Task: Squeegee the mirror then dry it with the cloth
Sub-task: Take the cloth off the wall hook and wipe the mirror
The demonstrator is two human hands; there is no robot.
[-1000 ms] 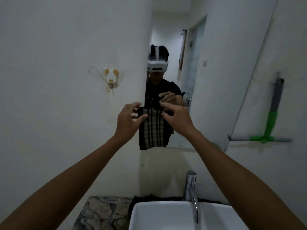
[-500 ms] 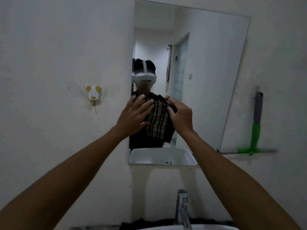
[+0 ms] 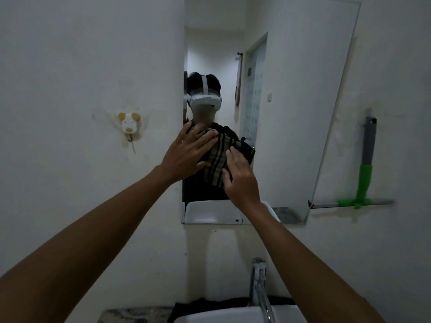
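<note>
White plaster walls, scuffed and matte, surround a frameless mirror (image 3: pixel 303 113) hung above a white basin (image 3: pixel 233 318) with a chrome tap (image 3: pixel 261 290). Both bare arms reach far and up toward the glass. The left hand (image 3: pixel 186 152) lies flat, fingers (image 3: pixel 200 138) spread wide, palm pressing the left edge of the cloth (image 3: pixel 219 159) against the mirror's lower left part. The right hand (image 3: pixel 240 180) sits just right and lower, its fingers curled loosely over the cloth's near edge, thumb tucked along its bottom; neither hand is closed in a fist. The cloth is soft, folded, dark with pale tan stripes, bunched into a rough tilted rectangle. On the right wall, well apart from the hands, the squeegee (image 3: pixel 363 183) hangs: grey upper handle, green plastic lower part, thin straight blade lying level at the bottom. A small dog-shaped hook (image 3: pixel 129 125), white with tan ears, sticks to the left wall.
</note>
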